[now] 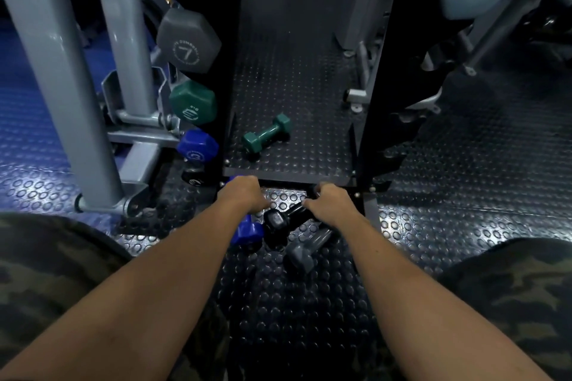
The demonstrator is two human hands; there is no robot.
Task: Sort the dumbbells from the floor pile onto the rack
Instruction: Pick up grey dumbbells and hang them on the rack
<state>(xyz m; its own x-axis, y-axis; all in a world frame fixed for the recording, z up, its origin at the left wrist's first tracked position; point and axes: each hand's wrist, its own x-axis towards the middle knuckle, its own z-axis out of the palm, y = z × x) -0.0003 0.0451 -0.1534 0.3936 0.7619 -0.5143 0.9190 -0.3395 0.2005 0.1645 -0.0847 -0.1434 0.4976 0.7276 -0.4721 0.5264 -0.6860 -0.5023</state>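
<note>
Head view: left hand (244, 195) fingers wrapped on blue dumbbell (247, 230), right hand (331, 202) grasping black dumbbell (283, 218). Small, rigid, probably light; grip mid-handle.

A gym's free-weight area is shown, as is told by the dark rubber floor (294, 303) stamped all over with raised round studs and by the tall black rack (230, 71) on which hexagonal dumbbells are stored one above another. A grey dumbbell marked 7 (188, 40), a green one (192, 103) and a blue one marked 3 (198, 145) are seen on its left side, and small dumbbells are left lying on the floor, among them a green dumbbell (266, 137) on the rack's base. Grey painted steel posts (55, 71) of an exercise machine are bolted down just beside the rack.
</note>
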